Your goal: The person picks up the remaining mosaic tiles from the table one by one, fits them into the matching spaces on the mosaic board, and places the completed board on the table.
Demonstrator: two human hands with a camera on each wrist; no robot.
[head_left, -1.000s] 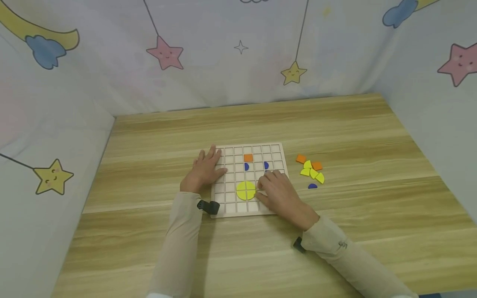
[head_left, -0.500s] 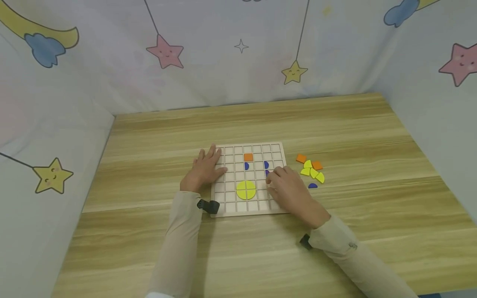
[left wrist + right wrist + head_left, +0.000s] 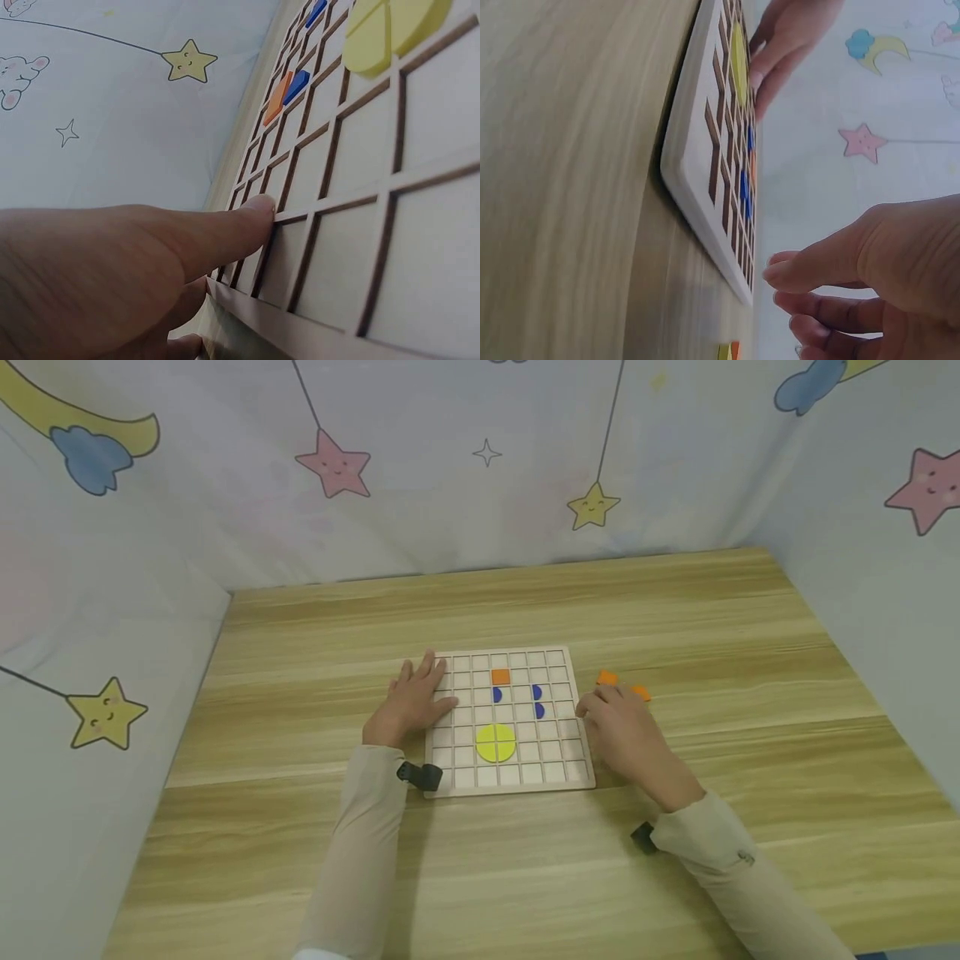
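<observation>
A wooden grid board [image 3: 531, 773] lies on the table. My left hand [image 3: 408, 703] rests on its left edge with fingers spread; in the left wrist view the thumb [image 3: 225, 232] lies across the cells. Set in the grid are a yellow circle of quarter pieces [image 3: 486, 752], an orange square [image 3: 501, 677] and three blue half-circles [image 3: 539, 711]. My right hand [image 3: 630, 739] is just past the board's right edge, over the loose pieces. Its fingers bend loosely, and the right wrist view shows nothing between thumb [image 3: 802, 270] and fingertips.
Loose orange squares [image 3: 607, 677] lie right of the board, partly behind the right hand, which hides the other loose pieces there. The wood-grain table [image 3: 360, 618] extends around the board. A printed cloth [image 3: 420, 518] with stars and moons stands along the back and sides.
My right hand has moved right, off the board to the loose pieces. A third blue half-circle now shows uncovered in the grid below another. My left hand has stayed put.
</observation>
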